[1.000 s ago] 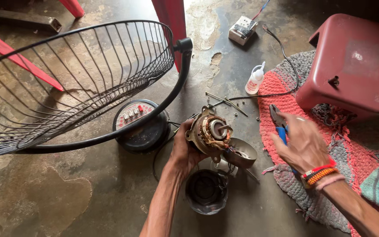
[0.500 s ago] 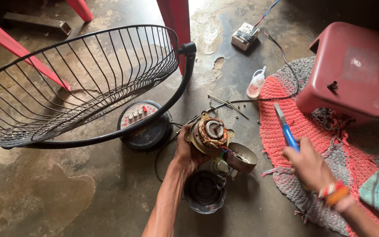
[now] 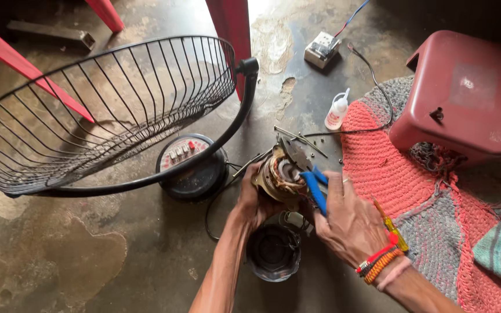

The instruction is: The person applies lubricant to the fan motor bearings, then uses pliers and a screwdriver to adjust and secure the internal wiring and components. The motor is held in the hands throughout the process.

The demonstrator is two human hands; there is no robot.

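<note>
My left hand was clenched around the left side of the fan motor, which sat low on the floor just above the dark round housing, its copper windings facing up and to the right. My right hand grasped blue-handled pliers, their long axis running from near right to far left, tips touching the motor's right side. A small white squeeze bottle with a pale label stood farther off, at the edge of the pink crocheted mat.

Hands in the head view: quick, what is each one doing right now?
Left hand: closed around the fan motor, holding it up.
Right hand: closed on blue-handled pliers, set against the motor.
</note>
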